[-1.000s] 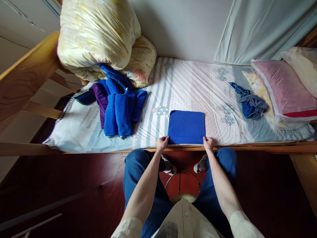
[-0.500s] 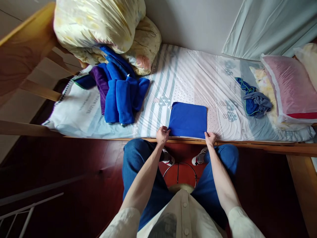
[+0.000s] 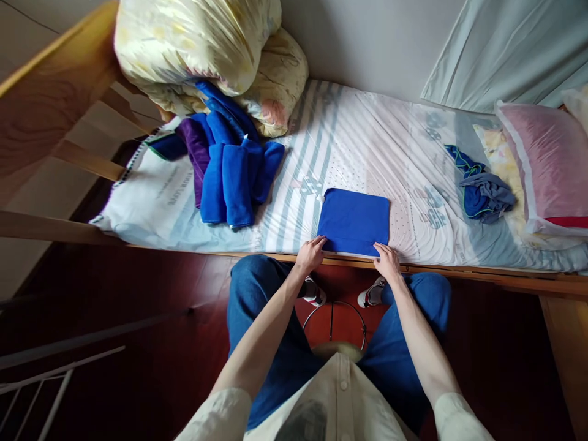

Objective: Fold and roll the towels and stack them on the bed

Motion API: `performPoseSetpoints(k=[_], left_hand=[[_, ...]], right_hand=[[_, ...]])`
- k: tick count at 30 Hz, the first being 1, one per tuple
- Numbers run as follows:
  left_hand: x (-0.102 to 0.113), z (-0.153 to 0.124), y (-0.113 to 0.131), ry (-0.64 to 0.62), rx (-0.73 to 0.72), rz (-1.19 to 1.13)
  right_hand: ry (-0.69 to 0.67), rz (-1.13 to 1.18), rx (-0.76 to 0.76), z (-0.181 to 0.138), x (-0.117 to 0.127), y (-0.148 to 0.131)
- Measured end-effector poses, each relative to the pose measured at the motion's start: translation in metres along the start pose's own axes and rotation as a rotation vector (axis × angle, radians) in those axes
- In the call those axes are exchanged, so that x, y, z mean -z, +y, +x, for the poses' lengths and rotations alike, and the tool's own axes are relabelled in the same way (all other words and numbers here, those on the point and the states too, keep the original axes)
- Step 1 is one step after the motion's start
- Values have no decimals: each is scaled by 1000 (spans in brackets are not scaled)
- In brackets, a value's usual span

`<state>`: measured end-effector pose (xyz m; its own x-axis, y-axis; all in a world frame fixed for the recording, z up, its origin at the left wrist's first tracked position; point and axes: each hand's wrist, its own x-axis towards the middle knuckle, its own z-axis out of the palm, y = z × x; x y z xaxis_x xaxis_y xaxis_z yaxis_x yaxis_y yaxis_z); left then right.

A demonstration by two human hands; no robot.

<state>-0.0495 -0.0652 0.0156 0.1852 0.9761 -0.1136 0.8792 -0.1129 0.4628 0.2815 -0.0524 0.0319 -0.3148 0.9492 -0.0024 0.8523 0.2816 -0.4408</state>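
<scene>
A folded blue towel (image 3: pixel 353 217) lies flat near the front edge of the bed, a small white tag at its left side. My left hand (image 3: pixel 311 254) rests at its near left corner, fingers stretched onto the fabric. At the near right corner, my right hand (image 3: pixel 387 260) touches the towel with its fingers extended. Both hands look open, fingertips on the near folded edge. To the left, rolled blue towels (image 3: pixel 236 184) are heaped with a purple one (image 3: pixel 196 156).
The bed's patterned sheet (image 3: pixel 367 147) spreads under everything. Yellow bundled bedding (image 3: pixel 197 43) stands at the back left. Crumpled blue and grey cloths (image 3: pixel 487 193) lie right, beside a pink pillow (image 3: pixel 546 159) in a clear cover. A wooden rail (image 3: pixel 459 272) edges the bed by my knees.
Both hands have gone from pinching the towel's near corners to lying on them with fingers stretched, slightly inward. The towel stays in place; the view has shifted slightly.
</scene>
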Motion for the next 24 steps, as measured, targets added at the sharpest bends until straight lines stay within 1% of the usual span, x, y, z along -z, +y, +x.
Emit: performPoseSetpoints(k=[4,8,10,12,14,16,21,24], left_hand=[[1,5,-1,-56,-63,74],[9,14,-2,-110,-116,97],[16,17,-3,-120,-67,63],[23,17,-5,-115,20,36],[27,14,-6,-98,106,13],[29,11,-7,-68,138,-35],[24,7,-3,89,132,-304],[24,9,-1,156,224,-466]], right_hand=[[-33,-47,19,5,6,5],[-45,-75,22,10,9,7],[-27,-42,-24,11,10,8],[-4,28,-94,12,12,10],[15,107,-167,12,13,13],[38,187,-227,11,14,15],[163,438,-303,12,8,19],[206,480,-344,17,3,22]])
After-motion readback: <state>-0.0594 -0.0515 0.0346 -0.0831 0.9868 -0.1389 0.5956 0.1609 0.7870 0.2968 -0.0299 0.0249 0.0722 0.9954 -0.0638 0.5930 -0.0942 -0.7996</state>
